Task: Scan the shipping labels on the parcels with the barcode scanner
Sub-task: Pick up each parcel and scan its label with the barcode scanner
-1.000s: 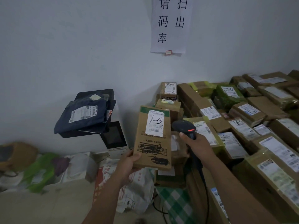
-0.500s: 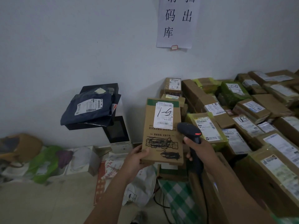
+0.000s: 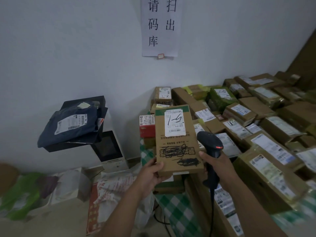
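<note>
- Since half a second ago: the cardboard box (image 3: 177, 151) and the scanner (image 3: 209, 142) both read larger, so nearer my head camera. The view has tipped up, showing more of the wall sign (image 3: 159, 26). A red-sided parcel (image 3: 147, 131) now shows just left of the box.
- Left hand (image 3: 150, 175): grasping the box at its lower left corner, thumb on the front face, fingers hidden behind it.
- Box held upright, centre frame, front face toward me. Black scribble covers the print on its lower half.
- Shipping label (image 3: 174, 123): white, on the upper half of the box, handwritten mark across it, barcode along its lower edge.
- Right hand (image 3: 220, 168): clenched round the scanner's handle. The thumb lies by the box's lower right edge; I cannot tell whether it touches.
- Scanner: black, a red light on its top, its head just beside the box's right edge, a little below label level. Its cable (image 3: 212, 202) hangs down from the handle.
- Stacked parcels (image 3: 273, 134), most labelled, fill the right side on a green checked cloth (image 3: 177, 212).
- Left, by the wall: a dark blue mailer bag (image 3: 71, 124) lies on top of a white machine (image 3: 109, 149) with a dark screen.
</note>
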The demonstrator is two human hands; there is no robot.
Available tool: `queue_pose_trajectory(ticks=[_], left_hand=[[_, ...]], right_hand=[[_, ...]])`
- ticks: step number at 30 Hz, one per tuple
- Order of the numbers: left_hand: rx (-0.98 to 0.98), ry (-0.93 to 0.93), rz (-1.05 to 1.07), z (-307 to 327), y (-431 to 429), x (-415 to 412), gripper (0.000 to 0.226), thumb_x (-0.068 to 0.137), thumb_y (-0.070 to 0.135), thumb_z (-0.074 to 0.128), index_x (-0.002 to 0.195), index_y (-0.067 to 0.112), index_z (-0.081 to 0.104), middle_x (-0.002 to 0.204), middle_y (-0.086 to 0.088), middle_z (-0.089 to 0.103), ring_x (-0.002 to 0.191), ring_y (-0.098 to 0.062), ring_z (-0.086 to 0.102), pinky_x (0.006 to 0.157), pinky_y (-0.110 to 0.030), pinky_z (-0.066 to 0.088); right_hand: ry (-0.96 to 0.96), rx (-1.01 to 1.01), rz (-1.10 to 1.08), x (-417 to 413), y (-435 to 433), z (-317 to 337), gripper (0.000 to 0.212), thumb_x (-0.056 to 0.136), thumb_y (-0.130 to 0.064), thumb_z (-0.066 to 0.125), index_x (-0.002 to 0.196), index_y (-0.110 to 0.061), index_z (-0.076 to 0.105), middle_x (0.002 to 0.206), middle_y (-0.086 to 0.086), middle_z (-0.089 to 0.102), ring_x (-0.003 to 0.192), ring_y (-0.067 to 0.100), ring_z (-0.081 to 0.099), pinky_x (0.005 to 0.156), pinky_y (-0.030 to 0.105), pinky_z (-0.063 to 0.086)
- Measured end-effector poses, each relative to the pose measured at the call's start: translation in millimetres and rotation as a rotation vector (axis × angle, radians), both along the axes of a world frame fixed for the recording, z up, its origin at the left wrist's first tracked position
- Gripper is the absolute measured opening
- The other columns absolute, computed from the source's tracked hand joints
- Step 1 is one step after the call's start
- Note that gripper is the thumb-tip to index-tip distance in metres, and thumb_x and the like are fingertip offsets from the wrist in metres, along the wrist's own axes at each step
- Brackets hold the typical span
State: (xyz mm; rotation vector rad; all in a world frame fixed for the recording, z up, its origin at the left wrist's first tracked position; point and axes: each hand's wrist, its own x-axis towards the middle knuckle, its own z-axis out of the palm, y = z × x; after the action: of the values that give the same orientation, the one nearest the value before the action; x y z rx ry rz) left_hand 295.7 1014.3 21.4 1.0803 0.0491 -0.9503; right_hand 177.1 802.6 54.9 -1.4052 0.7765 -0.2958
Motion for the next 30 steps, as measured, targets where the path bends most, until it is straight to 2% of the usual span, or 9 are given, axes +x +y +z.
queue_pose_trajectory(ticks=[8, 12, 15, 17, 20, 22, 25, 28, 30], left_hand=[[0.027, -0.061, -0.119, -1.8, -21.2, 2.3, 0.05, 0.078, 0.017, 0.07, 0.127, 0.017, 0.057, 0.115, -0.006, 0.073, 0.106, -0.024, 0.069, 0.082, -0.036, 0.058], [0.282, -0.335, -0.202, -2.7, -37.2, 11.6, 0.051, 0.085, 0.047, 0.065, 0.132, 0.028, 0.057, 0.124, 0.003, 0.068, 0.11, -0.017, 0.065, 0.091, -0.035, 0.057], [0.602, -0.674, -0.074, -16.3, -47.6, 27.0, 0.047, 0.097, 0.044, 0.055, 0.141, 0.029, 0.048, 0.137, 0.004, 0.056, 0.11, -0.008, 0.058, 0.08, -0.023, 0.051], [0.719, -0.822, -0.049, -27.8, -52.5, 41.7, 0.058, 0.094, 0.039, 0.062, 0.146, 0.028, 0.041, 0.146, 0.002, 0.047, 0.124, -0.014, 0.051, 0.095, -0.033, 0.05], [0.787, -0.995, -0.258, -37.7, -63.6, 65.9, 0.093, 0.076, 0.044, 0.08, 0.151, 0.035, 0.026, 0.158, 0.005, 0.027, 0.143, -0.021, 0.031, 0.111, -0.047, 0.037], [0.89, -1.081, -0.473, -39.7, -73.1, 80.4, 0.115, 0.069, 0.05, 0.082, 0.156, 0.036, 0.007, 0.165, 0.005, 0.003, 0.151, -0.026, 0.011, 0.118, -0.052, 0.026], [1.014, -1.144, -0.745, -41.9, -84.4, 98.1, 0.128, 0.071, 0.049, 0.08, 0.155, 0.032, -0.016, 0.16, 0.001, -0.03, 0.15, -0.026, -0.017, 0.122, -0.052, 0.009], [1.05, -1.196, -0.873, -39.0, -88.3, 106.5, 0.133, 0.071, 0.043, 0.082, 0.153, 0.029, -0.021, 0.157, 0.001, -0.036, 0.15, -0.026, -0.02, 0.122, -0.052, 0.008], [1.047, -1.237, -0.923, -34.7, -87.0, 105.5, 0.139, 0.066, 0.04, 0.086, 0.154, 0.026, -0.021, 0.16, 0.002, -0.029, 0.151, -0.028, -0.01, 0.122, -0.053, 0.015]], right_hand=[[0.025, 0.012, -0.065, -11.3, -16.5, 0.1, 0.016, 0.079, -0.021, 0.08, 0.086, -0.011, 0.069, 0.064, 0.002, 0.071, 0.051, 0.013, 0.064, 0.055, 0.03, 0.05], [0.027, 0.014, -0.165, -14.5, -24.9, -4.5, 0.012, 0.079, -0.018, 0.079, 0.083, -0.012, 0.069, 0.069, 0.006, 0.072, 0.054, 0.016, 0.066, 0.054, 0.029, 0.051], [0.041, 0.007, -0.2, -18.4, -30.4, -10.9, 0.01, 0.081, -0.013, 0.077, 0.088, -0.016, 0.071, 0.076, 0.002, 0.077, 0.064, 0.017, 0.073, 0.053, 0.027, 0.054], [0.06, 0.004, -0.227, -20.6, -34.2, -15.0, 0.013, 0.08, -0.014, 0.077, 0.091, -0.018, 0.071, 0.079, 0.001, 0.077, 0.07, 0.018, 0.074, 0.06, 0.031, 0.055], [0.075, 0.028, -0.239, -22.3, -38.8, -17.9, 0.014, 0.081, -0.015, 0.077, 0.093, -0.018, 0.071, 0.078, 0.0, 0.077, 0.067, 0.016, 0.074, 0.059, 0.03, 0.053], [0.077, 0.045, -0.237, -23.5, -39.9, -18.2, 0.014, 0.082, -0.016, 0.076, 0.094, -0.017, 0.07, 0.078, 0.0, 0.078, 0.066, 0.014, 0.074, 0.056, 0.028, 0.052], [0.078, 0.063, -0.23, -24.9, -40.8, -19.8, 0.018, 0.082, -0.018, 0.076, 0.098, -0.017, 0.069, 0.082, 0.001, 0.078, 0.071, 0.016, 0.075, 0.06, 0.031, 0.052], [0.067, 0.066, -0.224, -23.2, -40.7, -21.1, 0.019, 0.081, -0.017, 0.076, 0.099, -0.018, 0.069, 0.083, 0.001, 0.078, 0.073, 0.016, 0.075, 0.062, 0.031, 0.052], [0.063, 0.069, -0.226, -21.1, -40.0, -20.9, 0.019, 0.081, -0.016, 0.077, 0.098, -0.019, 0.069, 0.083, 0.001, 0.078, 0.073, 0.016, 0.075, 0.063, 0.032, 0.053]])
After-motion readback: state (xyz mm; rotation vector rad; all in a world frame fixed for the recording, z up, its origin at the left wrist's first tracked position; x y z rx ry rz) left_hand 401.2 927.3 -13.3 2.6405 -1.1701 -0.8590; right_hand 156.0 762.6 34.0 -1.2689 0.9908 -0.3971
